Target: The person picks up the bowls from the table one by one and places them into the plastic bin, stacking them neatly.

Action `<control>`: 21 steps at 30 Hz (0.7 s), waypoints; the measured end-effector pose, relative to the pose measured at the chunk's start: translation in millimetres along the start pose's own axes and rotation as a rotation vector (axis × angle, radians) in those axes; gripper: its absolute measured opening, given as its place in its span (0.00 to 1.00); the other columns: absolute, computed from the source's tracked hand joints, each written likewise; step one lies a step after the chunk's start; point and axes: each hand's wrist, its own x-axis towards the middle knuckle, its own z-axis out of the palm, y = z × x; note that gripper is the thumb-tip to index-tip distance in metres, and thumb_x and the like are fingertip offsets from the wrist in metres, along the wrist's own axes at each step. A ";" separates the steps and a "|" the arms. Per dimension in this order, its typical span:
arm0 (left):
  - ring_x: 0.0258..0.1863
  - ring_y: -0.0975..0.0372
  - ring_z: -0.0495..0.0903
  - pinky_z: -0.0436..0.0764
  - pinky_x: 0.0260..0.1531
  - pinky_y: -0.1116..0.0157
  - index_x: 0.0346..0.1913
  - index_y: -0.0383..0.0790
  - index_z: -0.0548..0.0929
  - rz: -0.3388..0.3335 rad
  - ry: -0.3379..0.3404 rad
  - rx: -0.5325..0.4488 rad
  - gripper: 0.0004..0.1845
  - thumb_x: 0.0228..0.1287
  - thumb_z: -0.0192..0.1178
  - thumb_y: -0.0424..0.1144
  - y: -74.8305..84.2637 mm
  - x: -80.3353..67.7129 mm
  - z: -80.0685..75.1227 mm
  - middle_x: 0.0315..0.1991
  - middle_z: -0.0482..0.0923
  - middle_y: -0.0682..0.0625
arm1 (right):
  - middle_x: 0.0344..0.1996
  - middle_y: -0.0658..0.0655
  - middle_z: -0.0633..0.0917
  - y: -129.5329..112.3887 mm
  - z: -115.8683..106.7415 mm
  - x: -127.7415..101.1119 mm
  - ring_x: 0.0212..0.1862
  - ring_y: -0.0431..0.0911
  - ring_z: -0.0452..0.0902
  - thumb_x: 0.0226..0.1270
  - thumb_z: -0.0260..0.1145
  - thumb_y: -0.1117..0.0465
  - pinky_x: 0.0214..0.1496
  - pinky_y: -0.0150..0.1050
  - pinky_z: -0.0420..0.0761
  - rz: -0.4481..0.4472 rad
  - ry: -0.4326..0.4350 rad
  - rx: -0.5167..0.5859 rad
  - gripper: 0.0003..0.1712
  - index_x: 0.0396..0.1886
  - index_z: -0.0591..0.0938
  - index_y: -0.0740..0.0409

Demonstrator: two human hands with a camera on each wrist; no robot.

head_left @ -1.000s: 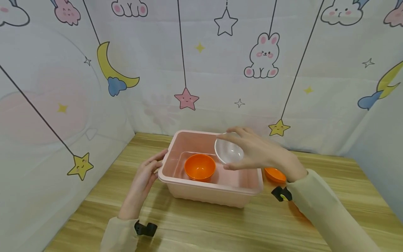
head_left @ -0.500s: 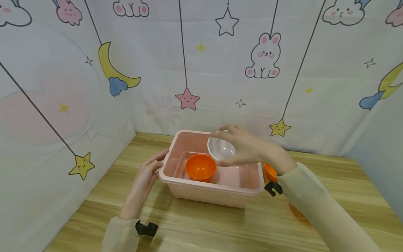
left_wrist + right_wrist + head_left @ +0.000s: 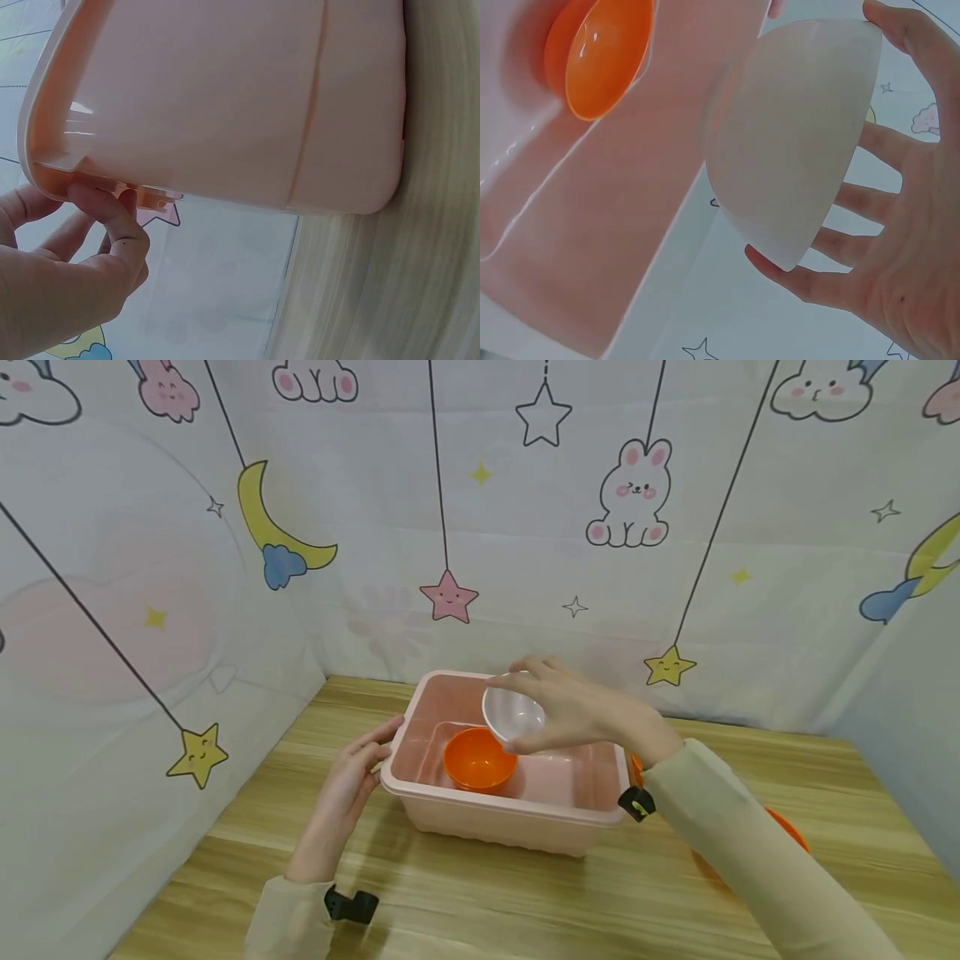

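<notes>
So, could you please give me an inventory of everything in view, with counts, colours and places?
Wood-grain tabletop: 1, yellowish brown, foreground
Cartoon-printed white cloth: panel count unclear, white, behind and beside the tabletop
Pale pink rectangular tub: 1, pink, on the tabletop
Glossy orange round bowl: 1, orange, upright inside the tub
Smooth white round bowl: 1, white, tilted in the right hand
Half-hidden orange curved item: 1, orange, under the right forearm
Orange sliver: 1, orange, right of the tub, mostly hidden
Beige sleeves: 2, beige, on both arms
Black wrist devices: 2, black, one per wrist
Hands: 2, right as above, left hand holding the tub's left rim
</notes>
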 end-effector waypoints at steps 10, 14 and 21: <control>0.60 0.70 0.68 0.76 0.49 0.72 0.70 0.39 0.67 0.005 0.000 0.001 0.27 0.68 0.47 0.32 -0.3 0.3 -0.2 0.73 0.61 0.53 | 0.68 0.52 0.65 -0.3 3.1 11.0 0.67 0.52 0.59 0.52 0.65 0.36 0.59 0.59 0.74 -0.016 -0.017 0.005 0.43 0.70 0.65 0.33; 0.60 0.70 0.68 0.75 0.50 0.73 0.70 0.39 0.67 0.009 -0.010 0.007 0.27 0.68 0.46 0.32 -0.3 -0.2 -0.3 0.74 0.60 0.53 | 0.68 0.53 0.65 1.6 6.7 15.2 0.65 0.52 0.60 0.52 0.65 0.37 0.58 0.56 0.75 -0.025 -0.031 -0.002 0.43 0.71 0.66 0.35; 0.62 0.68 0.66 0.75 0.49 0.73 0.70 0.40 0.67 0.010 -0.015 0.013 0.26 0.68 0.46 0.32 -1.2 -0.8 -1.0 0.73 0.61 0.54 | 0.67 0.53 0.66 2.4 13.1 24.2 0.65 0.51 0.60 0.52 0.65 0.37 0.59 0.55 0.74 -0.040 -0.043 -0.008 0.43 0.70 0.65 0.33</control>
